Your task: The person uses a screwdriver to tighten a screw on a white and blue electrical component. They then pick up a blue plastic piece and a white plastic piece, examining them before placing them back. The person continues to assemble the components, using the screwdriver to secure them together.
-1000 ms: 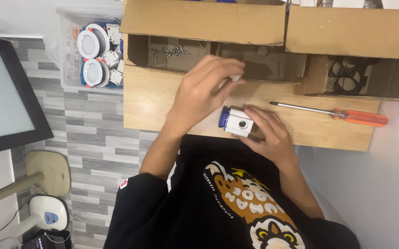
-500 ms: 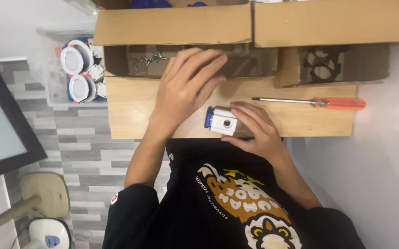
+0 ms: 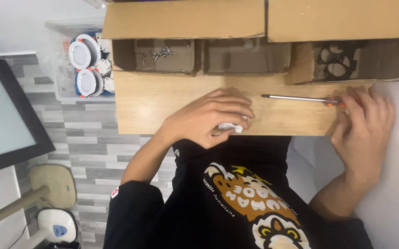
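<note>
The left hand covered a small white part on the table, grip closed; the right hand gripped the screwdriver.

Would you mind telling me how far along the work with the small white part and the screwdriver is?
Done: the small white part sits on the wooden board, held under the left hand. In hand: the right hand lies on the screwdriver handle, grip unclear. Left: its tip is apart from the part, and screws lie loose in the cardboard box.
</note>
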